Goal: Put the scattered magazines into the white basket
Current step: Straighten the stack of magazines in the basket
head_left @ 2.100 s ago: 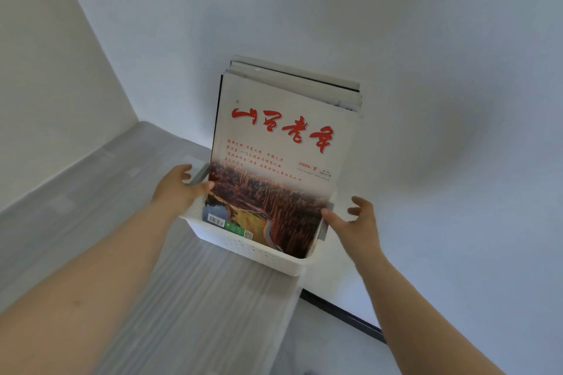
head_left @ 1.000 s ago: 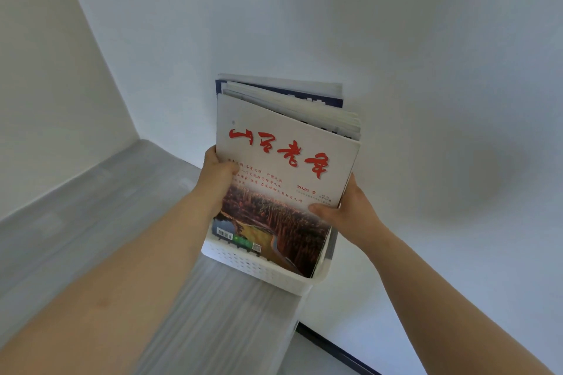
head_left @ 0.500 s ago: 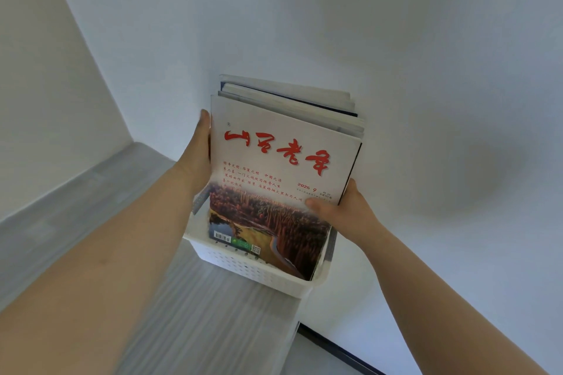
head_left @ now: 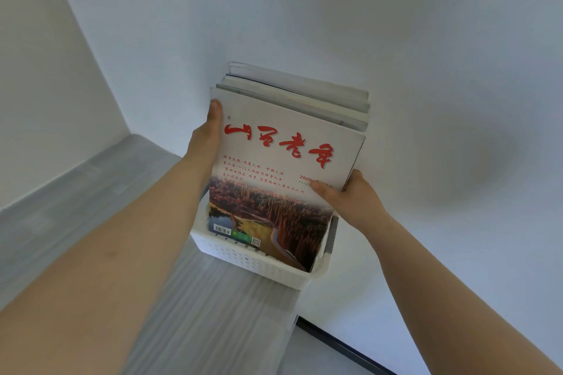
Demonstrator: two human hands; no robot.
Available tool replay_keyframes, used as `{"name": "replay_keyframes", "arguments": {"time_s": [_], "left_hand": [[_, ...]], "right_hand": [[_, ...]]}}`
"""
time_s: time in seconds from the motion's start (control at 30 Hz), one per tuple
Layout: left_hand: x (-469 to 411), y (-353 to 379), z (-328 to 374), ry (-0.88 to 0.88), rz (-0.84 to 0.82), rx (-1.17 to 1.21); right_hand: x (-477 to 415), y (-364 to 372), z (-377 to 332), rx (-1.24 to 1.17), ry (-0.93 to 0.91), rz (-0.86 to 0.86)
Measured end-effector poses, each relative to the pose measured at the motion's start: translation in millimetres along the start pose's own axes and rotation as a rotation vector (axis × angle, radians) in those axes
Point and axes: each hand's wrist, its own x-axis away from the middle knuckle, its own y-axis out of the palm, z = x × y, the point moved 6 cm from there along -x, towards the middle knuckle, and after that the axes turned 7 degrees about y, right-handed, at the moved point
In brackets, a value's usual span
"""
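Several magazines (head_left: 283, 161) stand upright in the white perforated basket (head_left: 253, 262), leaning back toward the wall. The front one has a white cover with red characters and an autumn forest photo. My left hand (head_left: 205, 140) lies flat along the stack's left edge, thumb up at the top corner. My right hand (head_left: 350, 198) grips the stack's right edge, thumb on the front cover and fingers behind.
The basket sits at the right end of a grey wood-grain shelf (head_left: 198, 313), against a white wall (head_left: 396, 39). A side wall (head_left: 45, 85) closes the left. Below the shelf's right edge runs a dark baseboard strip (head_left: 341, 344).
Both hands went from the basket's sides to the magazine stack. My left hand slid up the left edge and flattened. The loose stack is now squared together.
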Motion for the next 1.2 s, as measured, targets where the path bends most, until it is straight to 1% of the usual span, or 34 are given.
{"name": "replay_keyframes", "arguments": {"time_s": [0.13, 0.2, 0.27, 0.3, 0.37, 0.43, 0.5, 0.53, 0.6, 0.63, 0.87, 1.07, 1.2], "left_hand": [[8, -2, -2, -0.017, 0.063, -0.022], [17, -9, -9, -0.029, 0.109, -0.094], [30, -23, -22, -0.009, 0.227, -0.207], [39, -32, -30, -0.015, 0.300, -0.211], [63, -43, -50, -0.075, 0.425, -0.122], [89, -42, -71, -0.185, 0.468, -0.009], [112, -31, -94, -0.311, 0.424, 0.101], [121, -22, -102, -0.352, 0.365, 0.139], [132, -5, -110, -0.385, 0.231, 0.191], [133, 1, -111, -0.384, 0.196, 0.204], [126, 1, -106, -0.376, 0.164, 0.149], [119, -1, -111, -0.370, 0.130, 0.112], [119, -2, -108, -0.345, 0.099, 0.080]], "right_hand": [[8, -7, 13, 0.011, 0.039, -0.023], [12, -12, 23, 0.012, 0.069, -0.021], [18, -16, 34, -0.045, 0.116, -0.022], [22, -15, 41, -0.094, 0.151, -0.041], [34, -6, 56, -0.207, 0.240, -0.117], [47, 9, 67, -0.328, 0.314, -0.208], [58, 24, 73, -0.424, 0.358, -0.271], [63, 32, 74, -0.439, 0.370, -0.297], [69, 47, 74, -0.435, 0.381, -0.336], [72, 53, 73, -0.435, 0.390, -0.345], [72, 69, 73, -0.378, 0.432, -0.316], [75, 74, 73, -0.416, 0.452, -0.294], [81, 71, 71, -0.482, 0.448, -0.327]]}}
